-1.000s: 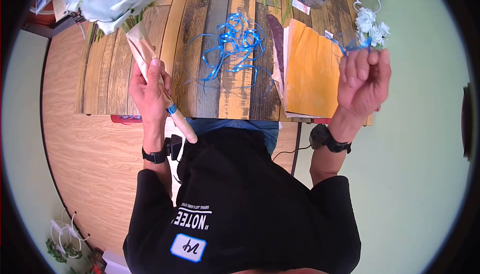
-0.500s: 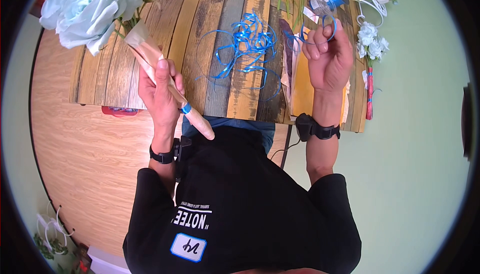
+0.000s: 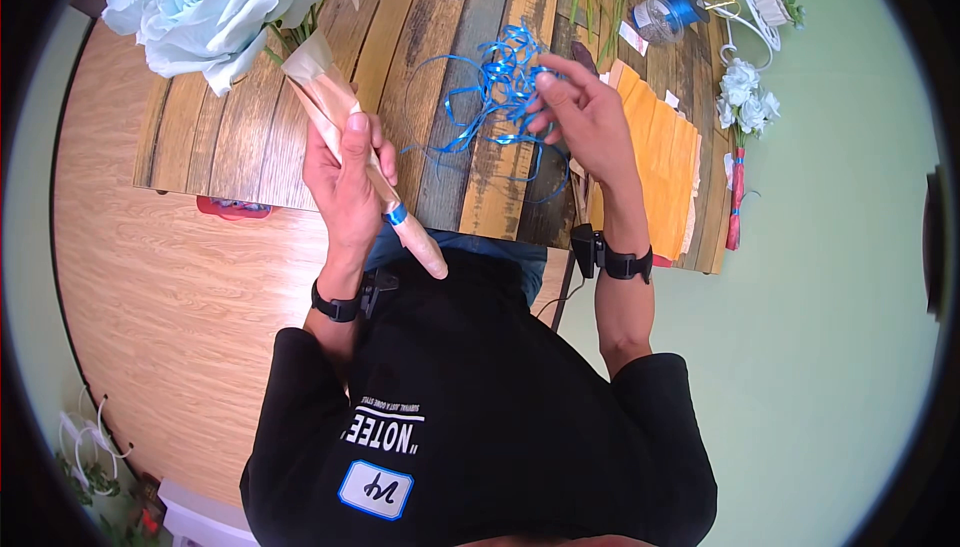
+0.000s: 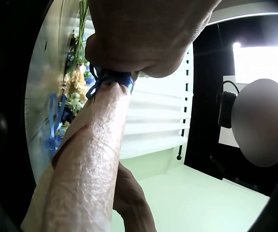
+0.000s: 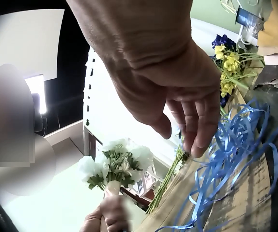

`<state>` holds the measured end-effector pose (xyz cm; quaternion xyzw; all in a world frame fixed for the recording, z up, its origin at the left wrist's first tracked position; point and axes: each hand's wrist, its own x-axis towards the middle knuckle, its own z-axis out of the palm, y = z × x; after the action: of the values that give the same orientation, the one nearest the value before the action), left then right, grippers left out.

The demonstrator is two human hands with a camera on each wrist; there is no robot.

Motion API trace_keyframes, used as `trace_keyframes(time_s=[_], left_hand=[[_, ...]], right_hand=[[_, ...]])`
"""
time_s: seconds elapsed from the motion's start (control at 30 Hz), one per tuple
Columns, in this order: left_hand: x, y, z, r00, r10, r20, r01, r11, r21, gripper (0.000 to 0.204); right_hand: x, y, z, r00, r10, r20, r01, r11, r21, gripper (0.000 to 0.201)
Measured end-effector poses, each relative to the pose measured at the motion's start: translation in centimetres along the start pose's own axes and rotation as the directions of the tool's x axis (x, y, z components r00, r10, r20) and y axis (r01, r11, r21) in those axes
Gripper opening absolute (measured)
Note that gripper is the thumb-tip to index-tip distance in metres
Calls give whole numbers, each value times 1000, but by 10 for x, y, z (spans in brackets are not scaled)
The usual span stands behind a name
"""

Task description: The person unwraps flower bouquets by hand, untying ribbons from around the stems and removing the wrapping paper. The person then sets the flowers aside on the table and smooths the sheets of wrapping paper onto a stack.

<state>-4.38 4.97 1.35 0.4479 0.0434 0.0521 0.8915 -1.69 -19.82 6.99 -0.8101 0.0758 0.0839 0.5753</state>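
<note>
My left hand (image 3: 345,187) grips the paper-wrapped stem of a bouquet, its thumb lying along the tan wrapping paper (image 3: 325,97). A large pale blue artificial rose (image 3: 205,7) tops the bouquet at upper left. Below the hand, a blue ribbon band (image 3: 396,214) circles the wrapped stem, whose end points toward the shirt. My right hand (image 3: 592,117) hovers by the right side of a tangle of curly blue ribbon (image 3: 470,112) on the table. In the right wrist view, its fingers hang loosely curved above the ribbon (image 5: 238,135), with nothing visible in their grasp.
A stack of orange-yellow paper (image 3: 655,157) lies right of the ribbon. Behind it stand a ribbon spool (image 3: 690,9) and a white wire stand (image 3: 755,12). A small bouquet with red wrapping (image 3: 738,187) lies at the right edge. Loose green stems (image 3: 585,2) lie at the back.
My right hand has swung left from the right side, over the paper stack, to the ribbon tangle; the ribbon piece at its fingers has left them. The left hand shifts slightly right with the bouquet.
</note>
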Motion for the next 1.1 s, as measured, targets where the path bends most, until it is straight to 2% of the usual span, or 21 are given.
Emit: trace_keyframes(time_s=[0.07, 0.1, 0.2, 0.3, 0.37, 0.47, 0.53, 0.57, 0.63, 0.67, 0.7, 0.73, 0.77, 0.8, 0.83, 0.9, 0.97, 1.0, 1.03, 1.07, 1.1], left_hand=[[-1, 0, 3, 1000, -15, -5, 15, 1000, 1, 26], [-1, -1, 2, 1000, -14, -5, 15, 1000, 1, 26], [-2, -8, -1, 999, -32, 39, 31, 999, 24, 40], [-3, -10, 1, 998, -34, 58, 33, 999, 3, 41], [-3, -10, 6, 997, -50, 53, 51, 998, -25, 41], [-2, -13, 10, 995, -65, 81, 71, 994, -79, 40], [-2, -13, 13, 985, -110, 131, 128, 983, -135, 40], [-2, -12, 16, 985, -111, 132, 128, 983, -131, 40], [-1, -9, 23, 958, -204, 202, 247, 943, -222, 41], [1, -13, 19, 932, -230, 280, 308, 910, -277, 42], [3, -17, 17, 932, -231, 280, 308, 912, -270, 42], [4, -21, 15, 890, -231, 393, 394, 823, -409, 42], [6, -25, 14, 840, -208, 500, 484, 702, -522, 42], [6, -29, 14, 803, -159, 574, 530, 632, -566, 43], [7, -32, 16, 798, -164, 581, 536, 632, -559, 43], [5, -36, 20, 748, -63, 660, 594, 506, -625, 44], [6, -35, 24, 745, -59, 664, 594, 513, -620, 44], [7, -35, 26, 728, -30, 685, 596, 523, -610, 46], [8, -31, 32, 707, -1, 707, 598, 533, -598, 48], [8, -25, 37, 701, -7, 713, 604, 536, -589, 48], [8, -17, 44, 751, -130, 647, 541, 684, -490, 50]], right_hand=[[-3, -7, -2, 992, -31, -124, 44, 994, 104, 41], [-5, -12, -3, 992, -32, -124, 45, 993, 105, 41], [-18, -29, -4, 929, -190, -317, 242, 961, 134, 37], [-29, -34, -2, 870, -285, -403, 356, 928, 113, 33], [-37, -36, 1, 851, -300, -431, 367, 927, 79, 29], [-55, -31, 7, 907, -267, -325, 323, 937, 134, 29], [-66, -22, 25, 979, -184, -91, 183, 983, -18, 29], [-68, -18, 31, 979, -184, -93, 184, 983, -13, 29], [-73, -8, 42, 987, -60, 152, 73, 994, -82, 34], [-75, 0, 45, 987, -60, 152, 72, 995, -75, 34], [-77, 9, 47, 966, -33, 258, 24, 999, 38, 35], [-78, 16, 49, 932, -19, 363, -37, 989, 145, 37], [-80, 21, 51, 933, -21, 360, -37, 988, 152, 37], [-82, 25, 52, 875, -18, 483, -108, 967, 232, 37], [-84, 28, 52, 804, -31, 594, -185, 936, 300, 37], [-91, 29, 54, 781, -49, 622, -243, 895, 375, 37], [-97, 23, 53, 674, 33, 738, -455, 805, 380, 34], [-102, 20, 56, 725, 35, 688, -423, 811, 405, 29], [-104, 14, 56, 729, 28, 684, -419, 808, 413, 29], [-107, 7, 54, 796, 94, 598, -352, 876, 331, 26], [-109, 3, 53, 856, 145, 496, -292, 928, 232, 24]])
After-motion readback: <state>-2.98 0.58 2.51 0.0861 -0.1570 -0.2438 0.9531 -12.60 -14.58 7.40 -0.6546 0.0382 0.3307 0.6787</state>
